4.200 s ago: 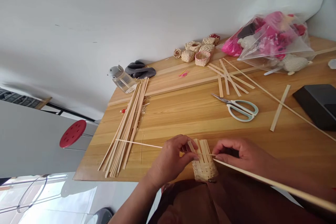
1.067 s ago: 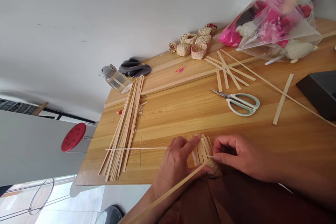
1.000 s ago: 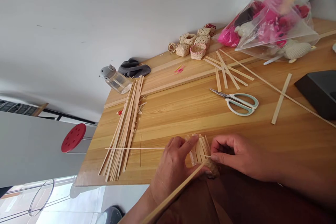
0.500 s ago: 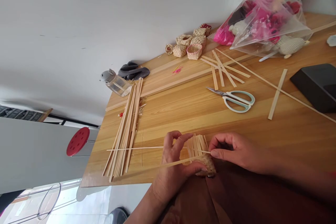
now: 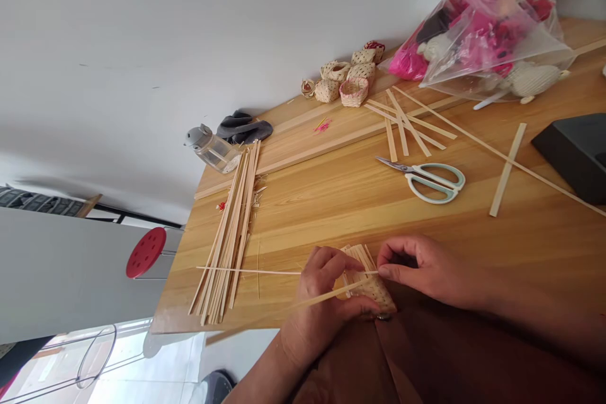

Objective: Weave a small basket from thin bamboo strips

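A small half-woven bamboo basket (image 5: pixel 374 287) with upright strips sits at the near edge of the wooden table (image 5: pixel 341 202). My left hand (image 5: pixel 317 303) is closed round its left side, thumb under it, fingers on the uprights. My right hand (image 5: pixel 426 268) pinches a thin strip (image 5: pixel 246 270) at the basket's right side; that strip runs left across the table. A wider long strip (image 5: pixel 293 306) slants from the basket down to the left, past the table edge.
A bundle of long bamboo strips (image 5: pixel 231 233) lies at the left. Scissors (image 5: pixel 426 175) and loose strips (image 5: pixel 407 126) lie in the middle. Finished small baskets (image 5: pixel 350 76), a plastic bag (image 5: pixel 478 44), a jar (image 5: pixel 211 148), a grey cloth (image 5: pixel 243 127) and a black box (image 5: pixel 575 151) stand farther off.
The wide long strip has swung from my lower right round to the left, and now points down-left. The basket has been turned a little in my hands, which stay at it.
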Demonstrator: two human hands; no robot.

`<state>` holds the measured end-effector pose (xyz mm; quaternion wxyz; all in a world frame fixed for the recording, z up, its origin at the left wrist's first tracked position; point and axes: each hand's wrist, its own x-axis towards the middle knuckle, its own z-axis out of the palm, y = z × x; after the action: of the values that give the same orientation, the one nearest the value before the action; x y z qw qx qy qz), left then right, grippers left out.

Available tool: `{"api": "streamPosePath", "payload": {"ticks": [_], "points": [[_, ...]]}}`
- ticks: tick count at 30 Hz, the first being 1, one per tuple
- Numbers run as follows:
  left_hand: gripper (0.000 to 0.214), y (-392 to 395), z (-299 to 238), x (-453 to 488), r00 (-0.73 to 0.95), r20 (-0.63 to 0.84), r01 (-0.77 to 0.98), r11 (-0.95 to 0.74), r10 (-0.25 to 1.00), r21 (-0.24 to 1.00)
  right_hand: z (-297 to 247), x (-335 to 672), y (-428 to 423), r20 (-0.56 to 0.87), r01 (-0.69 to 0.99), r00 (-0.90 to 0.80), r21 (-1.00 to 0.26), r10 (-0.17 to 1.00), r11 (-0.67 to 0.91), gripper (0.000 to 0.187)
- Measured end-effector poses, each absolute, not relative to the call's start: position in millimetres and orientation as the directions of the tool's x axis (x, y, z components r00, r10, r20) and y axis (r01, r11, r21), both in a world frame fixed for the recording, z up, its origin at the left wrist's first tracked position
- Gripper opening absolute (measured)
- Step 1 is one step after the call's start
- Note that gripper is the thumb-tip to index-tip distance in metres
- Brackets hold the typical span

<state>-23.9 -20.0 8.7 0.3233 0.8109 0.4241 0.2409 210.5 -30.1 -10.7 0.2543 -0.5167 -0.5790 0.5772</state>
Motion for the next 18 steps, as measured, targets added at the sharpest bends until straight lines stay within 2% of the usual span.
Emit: {"api": "streamPosePath", "payload": {"ticks": [6, 10, 14, 18], "points": [[0.039, -16, 12, -18, 0.573, 0.102, 0.546, -0.472, 0.813, 0.692, 3, 209, -29, -0.294, 0.467, -0.300, -0.875, 0.908, -0.129, 0.022], [0.031, -17, 13, -13, 0.581, 0.082, 0.552, -0.465, 0.810, 0.692, 13, 205, -27, -0.277, 0.518, -0.305, -0.851, 0.911, -0.085, 0.018], [0.029, -22, 14, -10, 0.576, 0.057, 0.558, -0.443, 0.816, 0.701, 15, 203, -27, -0.259, 0.517, -0.317, -0.854, 0.912, -0.062, 0.016], [0.032, -28, 14, -10, 0.492, 0.038, 0.561, -0.350, 0.870, 0.750, 11, 211, -24, -0.246, 0.402, -0.383, -0.912, 0.890, -0.079, 0.020]]}}
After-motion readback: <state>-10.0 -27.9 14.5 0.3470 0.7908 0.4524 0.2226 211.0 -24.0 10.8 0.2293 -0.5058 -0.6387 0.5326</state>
